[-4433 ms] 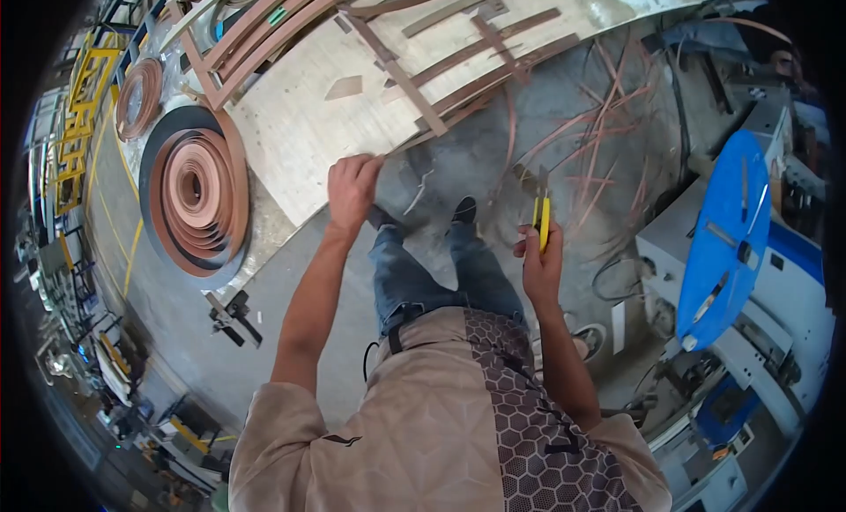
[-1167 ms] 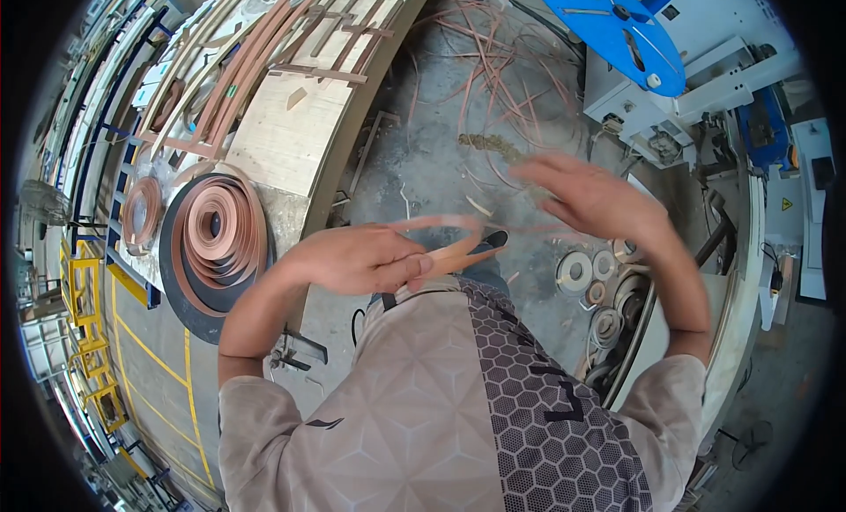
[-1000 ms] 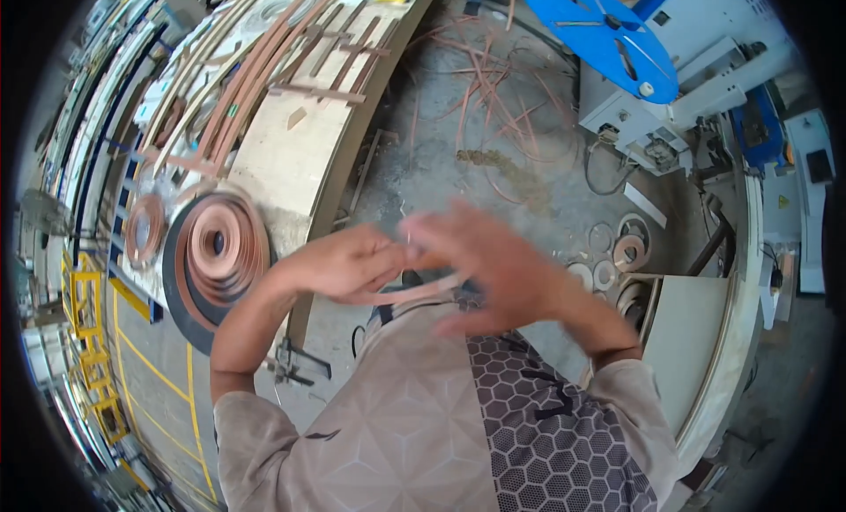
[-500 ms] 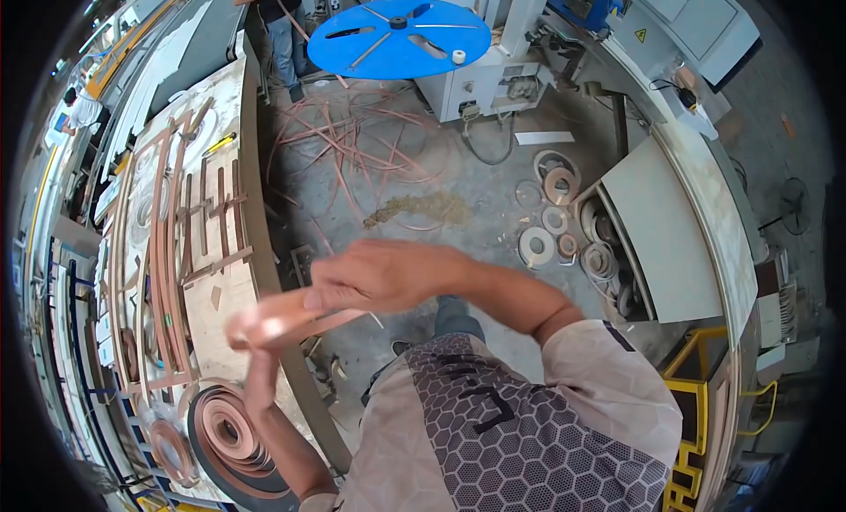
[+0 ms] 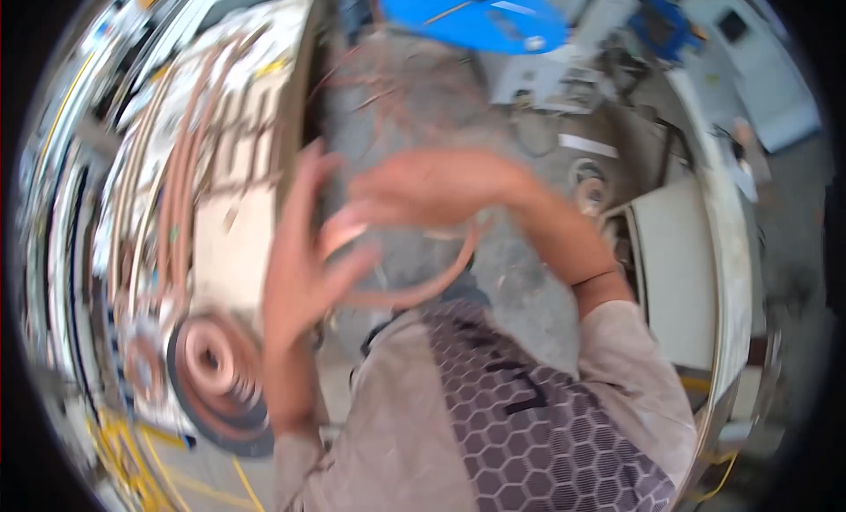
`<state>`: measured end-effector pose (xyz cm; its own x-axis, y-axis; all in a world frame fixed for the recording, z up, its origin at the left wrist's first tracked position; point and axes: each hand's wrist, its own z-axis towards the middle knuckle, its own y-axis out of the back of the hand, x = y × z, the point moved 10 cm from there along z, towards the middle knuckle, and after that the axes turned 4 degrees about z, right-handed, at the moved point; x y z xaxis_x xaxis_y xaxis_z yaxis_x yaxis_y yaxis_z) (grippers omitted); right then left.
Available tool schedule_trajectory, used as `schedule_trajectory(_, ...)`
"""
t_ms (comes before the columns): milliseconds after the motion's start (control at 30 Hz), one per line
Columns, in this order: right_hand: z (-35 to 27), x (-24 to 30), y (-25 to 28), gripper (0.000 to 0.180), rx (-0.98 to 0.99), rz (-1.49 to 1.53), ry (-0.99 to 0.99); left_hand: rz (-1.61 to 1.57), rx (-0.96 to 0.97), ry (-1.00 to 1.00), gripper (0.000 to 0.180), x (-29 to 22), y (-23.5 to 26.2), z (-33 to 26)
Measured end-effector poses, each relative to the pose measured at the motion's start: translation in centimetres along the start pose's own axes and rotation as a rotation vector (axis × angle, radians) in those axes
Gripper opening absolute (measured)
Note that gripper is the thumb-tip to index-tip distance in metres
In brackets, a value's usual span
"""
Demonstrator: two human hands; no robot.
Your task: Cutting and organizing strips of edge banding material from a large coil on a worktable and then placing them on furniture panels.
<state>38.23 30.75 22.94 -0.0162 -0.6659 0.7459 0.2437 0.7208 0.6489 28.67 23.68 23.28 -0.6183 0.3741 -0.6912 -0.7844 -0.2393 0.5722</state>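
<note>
A thin copper-brown strip (image 5: 432, 287), looking like edge banding, curves in a loop in front of my chest. My right hand (image 5: 432, 188) is bent over the loop with its fingers curled on the strip, though motion blurs the fingertips. At the left end of the loop, my left hand (image 5: 304, 256) has its thumb and fingers spread apart. A shiny part of the strip shows between the two hands. Whether the left palm touches the strip is hard to make out.
Stacked brown coils (image 5: 211, 358) lie on the left workbench (image 5: 233, 248), beside long brown strips (image 5: 181, 177). A blue round turntable (image 5: 476, 18) stands ahead. Loose strips (image 5: 379, 93) litter the floor. A pale panel (image 5: 674, 274) and more coils (image 5: 590, 190) are at the right.
The view has swung, so the bench and turntable sit differently. My left hand has opened its fingers beside the strip, and the strip now hangs in a wider loop.
</note>
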Motion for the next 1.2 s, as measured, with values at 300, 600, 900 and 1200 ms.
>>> schedule_trajectory(300, -4.9, -11.6, -0.2, 0.036, -0.15, 0.612, -0.233, -0.915, -0.26, 0.514, 0.03, 10.9, 4.9, -0.6)
schedule_trajectory(600, 1.4, -7.3, -3.3, 0.073, -0.62, 1.104, -0.059, -0.853, -0.882, 0.26, 0.039, 12.5, 7.1, -7.0)
schedule_trajectory(900, 1.6, -9.7, -2.4, 0.032, -0.857, 0.602, -0.115, -0.737, -0.959, 0.321, 0.041, 15.8, 6.5, -14.8)
schedule_trajectory(1200, 9.1, -6.2, -7.9, 0.027, -0.515, 0.171, -0.211, -0.567, -1.044, 0.707, 0.044, 18.2, -0.7, -26.8)
